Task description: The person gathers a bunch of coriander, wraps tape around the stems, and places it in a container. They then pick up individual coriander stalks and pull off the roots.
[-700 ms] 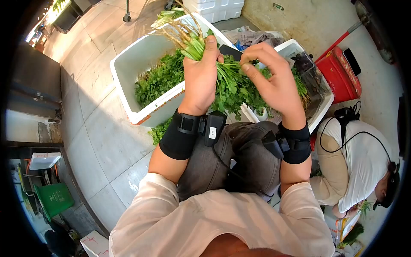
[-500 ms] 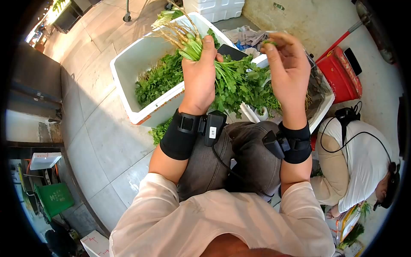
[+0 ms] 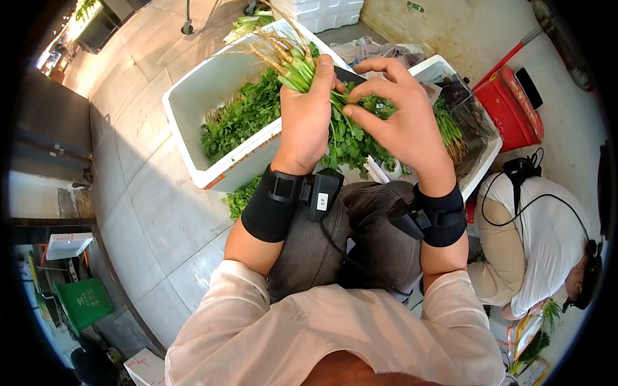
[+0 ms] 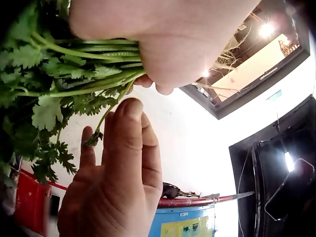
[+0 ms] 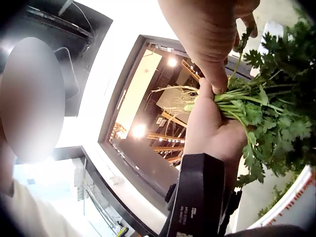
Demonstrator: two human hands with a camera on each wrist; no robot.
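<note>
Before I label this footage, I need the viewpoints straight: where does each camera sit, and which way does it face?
Head: worn on the head, facing forward and down at the left hand, right hand, shirt and trousers.
Left wrist: on that wrist, facing past the left hand towards the right.
Right wrist: on that wrist, facing past the right hand towards the left and its wrist camera.
Shared by both wrist views: both hands and the leafy bunch.

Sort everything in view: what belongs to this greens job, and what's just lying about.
Likely in the job:
- bunch of greens in the left hand
- left foam box
- right foam box

Apparently just lying about:
- red container
- green bin
</note>
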